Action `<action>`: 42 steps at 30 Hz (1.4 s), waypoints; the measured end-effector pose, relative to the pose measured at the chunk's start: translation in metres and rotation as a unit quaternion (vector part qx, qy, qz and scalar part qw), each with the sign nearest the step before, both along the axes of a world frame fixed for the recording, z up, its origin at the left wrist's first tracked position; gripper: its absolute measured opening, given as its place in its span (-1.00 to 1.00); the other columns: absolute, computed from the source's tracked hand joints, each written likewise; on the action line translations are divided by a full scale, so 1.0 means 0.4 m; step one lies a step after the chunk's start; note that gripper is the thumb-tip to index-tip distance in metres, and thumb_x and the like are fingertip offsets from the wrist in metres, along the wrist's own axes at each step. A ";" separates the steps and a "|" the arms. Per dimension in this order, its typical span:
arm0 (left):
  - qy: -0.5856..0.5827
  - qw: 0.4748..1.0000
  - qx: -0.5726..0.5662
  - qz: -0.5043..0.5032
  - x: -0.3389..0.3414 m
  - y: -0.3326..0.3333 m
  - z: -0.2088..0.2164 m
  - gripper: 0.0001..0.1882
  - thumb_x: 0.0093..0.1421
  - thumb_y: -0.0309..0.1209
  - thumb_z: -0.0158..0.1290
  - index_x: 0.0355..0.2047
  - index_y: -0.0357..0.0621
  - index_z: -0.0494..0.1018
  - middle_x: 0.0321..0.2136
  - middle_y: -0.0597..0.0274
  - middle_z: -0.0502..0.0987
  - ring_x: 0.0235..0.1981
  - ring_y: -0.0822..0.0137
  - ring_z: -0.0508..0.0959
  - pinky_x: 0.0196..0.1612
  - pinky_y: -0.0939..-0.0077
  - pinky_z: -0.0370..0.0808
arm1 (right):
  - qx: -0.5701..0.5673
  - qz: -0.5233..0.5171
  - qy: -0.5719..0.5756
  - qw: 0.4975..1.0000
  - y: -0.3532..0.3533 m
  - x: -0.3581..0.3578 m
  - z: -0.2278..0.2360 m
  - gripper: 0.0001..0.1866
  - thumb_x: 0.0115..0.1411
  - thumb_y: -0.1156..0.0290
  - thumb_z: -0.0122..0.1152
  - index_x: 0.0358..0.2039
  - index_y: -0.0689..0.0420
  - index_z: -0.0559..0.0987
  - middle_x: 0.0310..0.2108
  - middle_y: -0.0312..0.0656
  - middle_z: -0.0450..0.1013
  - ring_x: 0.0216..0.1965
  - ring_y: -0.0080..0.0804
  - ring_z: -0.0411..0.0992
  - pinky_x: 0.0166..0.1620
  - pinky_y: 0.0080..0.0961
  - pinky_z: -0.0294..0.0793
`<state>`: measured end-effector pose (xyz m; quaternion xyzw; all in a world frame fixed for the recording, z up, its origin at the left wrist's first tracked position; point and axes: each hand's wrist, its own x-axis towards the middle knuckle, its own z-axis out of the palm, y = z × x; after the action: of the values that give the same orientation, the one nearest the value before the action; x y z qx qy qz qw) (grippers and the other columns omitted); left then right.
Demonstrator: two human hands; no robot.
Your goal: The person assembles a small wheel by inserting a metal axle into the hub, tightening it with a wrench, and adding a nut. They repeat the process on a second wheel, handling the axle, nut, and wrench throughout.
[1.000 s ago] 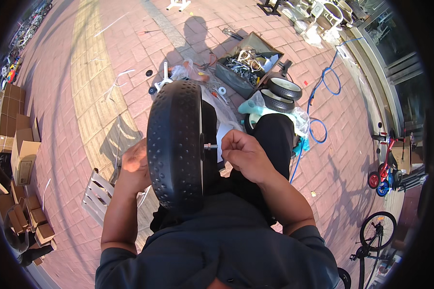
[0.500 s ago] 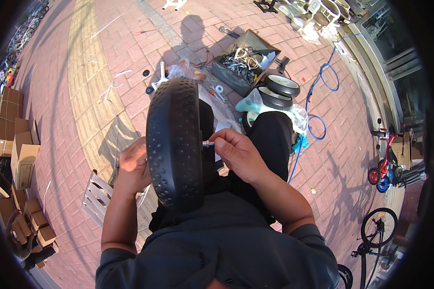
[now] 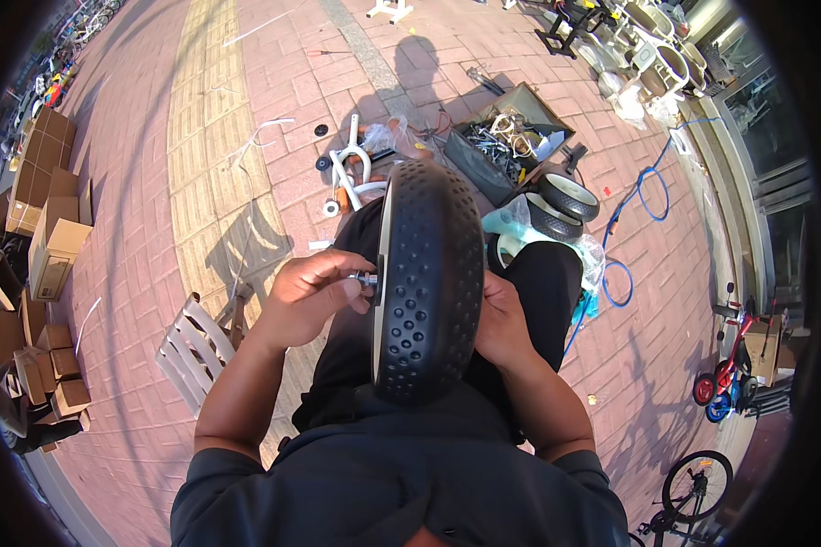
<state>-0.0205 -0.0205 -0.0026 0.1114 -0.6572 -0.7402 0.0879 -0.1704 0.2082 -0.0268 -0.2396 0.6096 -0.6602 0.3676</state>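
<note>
A small wheel (image 3: pixel 429 283) with a studded black tyre stands upright above my lap, its tread toward me. On its left side, my left hand (image 3: pixel 317 296) pinches the metal axle end (image 3: pixel 365 278), which sticks out from the hub. My right hand (image 3: pixel 504 324) is curled against the wheel's right side. The tyre hides its fingertips and whatever they press on there. Past my knees, a white fork-shaped frame part (image 3: pixel 354 164) lies on the paving beside a clear plastic bag (image 3: pixel 392 137).
An open metal toolbox (image 3: pixel 497 150) full of tools stands ahead. To its right are stacked spare wheels (image 3: pixel 566 198) and bubble wrap (image 3: pixel 511 219). A blue hose (image 3: pixel 616 214) winds along the right. Cardboard boxes (image 3: pixel 59 246) line the left, with a slatted stool (image 3: pixel 194 346) nearer me.
The wheel has moved right and turned so its left face shows. My left hand has gone to the axle end on that side. My right hand is now partly behind the tyre.
</note>
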 end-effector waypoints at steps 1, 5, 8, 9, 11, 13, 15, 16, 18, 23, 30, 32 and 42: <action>-0.016 1.000 0.025 0.009 -0.002 0.004 0.000 -0.74 0.29 -0.50 0.06 -0.04 -0.37 0.48 -0.33 0.15 0.59 -0.36 0.36 0.64 -0.27 0.49 0.58 | -0.006 0.002 0.000 1.000 -0.001 0.000 0.001 -0.61 0.44 0.14 0.05 -0.36 0.22 0.52 -0.47 -0.38 0.41 -0.40 -0.68 0.31 -0.27 -0.65 0.33; -0.043 0.986 0.154 0.048 -0.012 0.018 0.000 -0.74 0.29 -0.48 -0.09 -0.12 -0.41 0.47 -0.33 0.11 0.57 -0.35 0.31 0.65 -0.27 0.46 0.60 | 0.004 0.006 0.009 1.000 -0.011 -0.001 0.006 -0.62 0.44 0.15 0.04 -0.36 0.22 0.52 -0.48 -0.39 0.40 -0.41 -0.69 0.30 -0.30 -0.64 0.32; -0.033 0.981 0.175 0.080 -0.012 0.027 -0.003 -0.72 0.28 -0.42 -0.12 -0.14 -0.39 0.46 -0.34 0.16 0.56 -0.41 0.39 0.61 -0.30 0.49 0.58 | 0.011 0.012 0.011 1.000 -0.023 -0.001 0.009 -0.63 0.44 0.15 0.05 -0.36 0.20 0.52 -0.51 -0.41 0.37 -0.49 -0.72 0.25 -0.41 -0.66 0.26; -0.024 0.979 0.182 0.090 -0.012 0.029 -0.005 -0.71 0.29 -0.40 -0.10 -0.14 -0.38 0.47 -0.34 0.18 0.56 -0.42 0.42 0.60 -0.31 0.51 0.58 | 0.026 0.019 -0.009 0.999 -0.021 -0.004 0.014 -0.64 0.44 0.15 0.06 -0.36 0.18 0.51 -0.53 -0.42 0.35 -0.53 -0.73 0.22 -0.45 -0.67 0.23; -0.021 0.987 0.115 0.112 -0.011 0.039 -0.012 -0.76 0.33 -0.43 -0.06 -0.13 -0.34 0.49 -0.33 0.28 0.57 -0.38 0.54 0.54 -0.29 0.59 0.53 | 0.026 0.040 -0.076 0.996 -0.018 -0.015 0.025 -0.65 0.44 0.13 0.06 -0.34 0.16 0.51 -0.56 -0.45 0.31 -0.59 -0.74 0.17 -0.51 -0.68 0.17; -0.014 0.990 0.074 0.118 -0.008 0.037 -0.017 -0.79 0.35 -0.46 -0.03 -0.11 -0.32 0.50 -0.32 0.32 0.58 -0.35 0.59 0.52 -0.28 0.62 0.50 | -0.015 0.076 -0.174 0.982 -0.016 -0.034 0.035 -0.65 0.44 0.09 0.04 -0.32 0.13 0.49 -0.59 -0.48 0.26 -0.65 -0.75 0.11 -0.57 -0.69 0.12; 0.019 0.989 0.088 0.116 -0.007 0.037 -0.022 -0.80 0.39 -0.50 -0.04 -0.08 -0.34 0.51 -0.28 0.32 0.60 -0.34 0.61 0.53 -0.27 0.67 0.50 | -0.063 0.020 -0.321 0.945 -0.017 -0.056 0.039 -0.81 0.39 0.29 0.04 -0.28 0.14 0.48 -0.50 -0.39 0.29 -0.55 -0.63 0.23 -0.48 -0.63 0.24; 0.022 0.987 0.094 0.125 -0.006 0.036 -0.024 -0.79 0.40 -0.50 -0.05 -0.08 -0.34 0.51 -0.28 0.31 0.61 -0.33 0.60 0.54 -0.26 0.67 0.50 | -0.077 -0.025 -0.342 0.936 -0.020 -0.063 0.036 -0.86 0.36 0.36 0.03 -0.28 0.15 0.48 -0.46 -0.35 0.31 -0.50 -0.60 0.26 -0.45 -0.60 0.28; 0.034 0.982 0.126 0.134 -0.002 0.036 -0.027 -0.79 0.43 -0.48 -0.07 -0.08 -0.34 0.52 -0.25 0.28 0.62 -0.32 0.58 0.56 -0.24 0.70 0.51 | -0.080 -0.106 -0.358 0.924 -0.031 -0.069 0.025 -0.86 0.17 0.61 -0.03 -0.25 0.20 0.45 -0.33 -0.20 0.38 -0.39 -0.46 0.32 -0.39 -0.46 0.36; 0.005 0.977 0.164 0.137 -0.002 0.039 -0.029 -0.80 0.43 -0.48 -0.05 -0.08 -0.32 0.51 -0.26 0.26 0.62 -0.32 0.56 0.57 -0.24 0.68 0.51 | -0.042 -0.062 -0.306 0.949 -0.027 -0.056 0.016 -0.81 0.11 0.66 -0.03 -0.27 0.20 0.48 -0.44 -0.27 0.36 -0.44 -0.49 0.34 -0.37 -0.52 0.40; -0.010 0.986 0.098 0.136 -0.034 0.044 -0.028 -0.79 0.40 -0.38 -0.02 -0.18 -0.30 0.50 -0.40 0.31 0.57 -0.45 0.55 0.51 -0.34 0.64 0.45 | -0.001 0.062 -0.077 0.995 -0.060 -0.014 0.038 -0.61 0.48 0.03 -0.10 -0.30 0.11 0.38 -0.55 -0.45 0.18 -0.54 -0.69 0.09 -0.45 -0.68 0.11; -0.004 0.987 0.070 0.145 -0.045 0.047 -0.025 -0.78 0.40 -0.34 -0.02 -0.23 -0.27 0.49 -0.45 0.33 0.53 -0.49 0.54 0.48 -0.39 0.64 0.43 | -0.026 0.047 -0.029 0.998 -0.077 -0.008 0.027 -0.60 0.49 0.04 -0.11 -0.34 0.11 0.37 -0.55 -0.44 0.17 -0.53 -0.69 0.09 -0.45 -0.67 0.10; 0.093 0.965 0.208 0.133 -0.214 0.046 0.036 -0.77 0.38 -0.37 -0.04 -0.09 -0.28 0.46 -0.27 0.22 0.57 -0.32 0.41 0.58 -0.27 0.60 0.51 | -0.023 -0.028 0.092 0.995 -0.096 -0.140 0.122 -0.52 0.49 0.09 -0.12 -0.44 0.20 0.47 -0.63 -0.41 0.25 -0.55 -0.66 0.14 -0.45 -0.60 0.11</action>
<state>-0.1062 -0.0022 0.0119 0.1442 -0.4574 -0.8492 0.2211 -0.2263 0.1697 0.0221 -0.2903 0.6316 -0.6596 0.2860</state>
